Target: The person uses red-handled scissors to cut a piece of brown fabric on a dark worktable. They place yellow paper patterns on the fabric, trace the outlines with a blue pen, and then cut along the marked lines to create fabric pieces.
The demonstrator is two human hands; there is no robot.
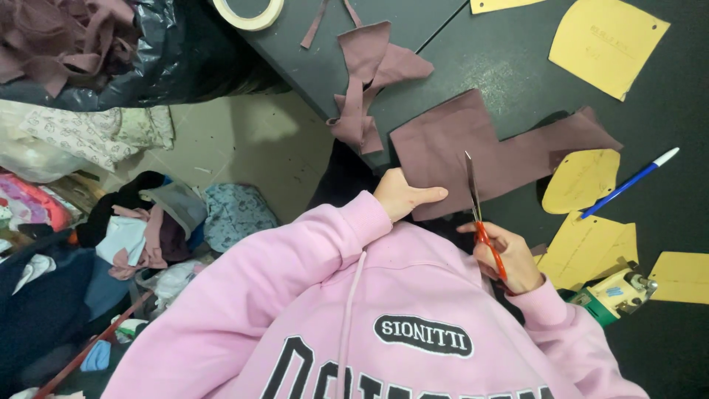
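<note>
Looking down past your pink sweatshirt (384, 318), you lose your wrists under its cuffs, and the near table edge hides behind your chest. Your right hand (508, 257) is curled tight around the red handles of the scissors (478, 214), fingers through the loops; the handles are mostly covered by your fingers, so their shape is hard to read. The blades point away from you and sit in the near edge of the mauve fabric piece (473, 151), only slightly parted. Your left hand (402, 196) lies just left of the blades, closed on the fabric's near left corner with the thumb on top pointing right; the fingers beneath are hidden. The fabric spreads far and right from both hands across the dark table (665, 111). Right of your scissor hand lie yellow paper patterns (591, 247), a blue pen (628, 185) and a small green tool (613, 295), partly cut off by your sleeve. Farther left, mauve scraps (369, 74) hang over the table edge, and a tape roll (247, 11) is cropped at the top.
</note>
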